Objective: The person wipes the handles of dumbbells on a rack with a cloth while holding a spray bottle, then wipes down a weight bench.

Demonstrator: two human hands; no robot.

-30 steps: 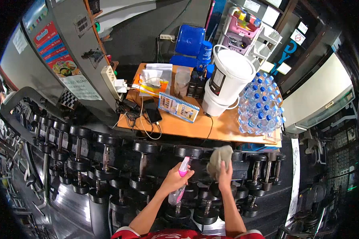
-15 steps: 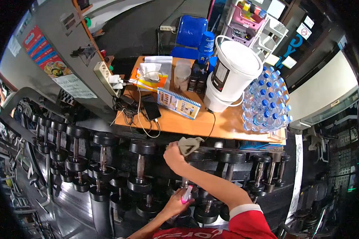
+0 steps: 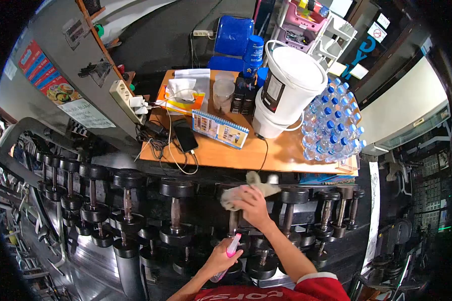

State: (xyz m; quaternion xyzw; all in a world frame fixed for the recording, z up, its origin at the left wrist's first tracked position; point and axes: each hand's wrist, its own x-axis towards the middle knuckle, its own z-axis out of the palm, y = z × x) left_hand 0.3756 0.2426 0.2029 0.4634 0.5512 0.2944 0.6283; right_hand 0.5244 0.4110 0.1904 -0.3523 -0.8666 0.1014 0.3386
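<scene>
My right hand [image 3: 253, 204] presses a greyish cloth [image 3: 230, 197] over the upper head of a dumbbell [image 3: 233, 219] on the rack. The cloth hides most of that head, while part of the metal handle shows below it. Lower down, my left hand [image 3: 219, 259] is wrapped round a spray bottle [image 3: 232, 246] with a white and pink top. Its pinkish body shows partly beneath the hand. Another dumbbell [image 3: 176, 213] rests to the left of the cloth, and one more [image 3: 289, 215] lies to the right.
Behind the rack stands a wooden table [image 3: 286, 156] bearing a white bucket [image 3: 294, 72], several water bottles [image 3: 334, 123], a desk calendar [image 3: 219, 130], a phone [image 3: 185, 136] and loose cables. A blue chair [image 3: 234, 36] is beyond it. More dumbbells [image 3: 127, 200] line the rack leftward.
My right hand has moved right and slightly down with the cloth, which is now spread over the dumbbell head. My left hand still holds the spray bottle at nearly the same spot.
</scene>
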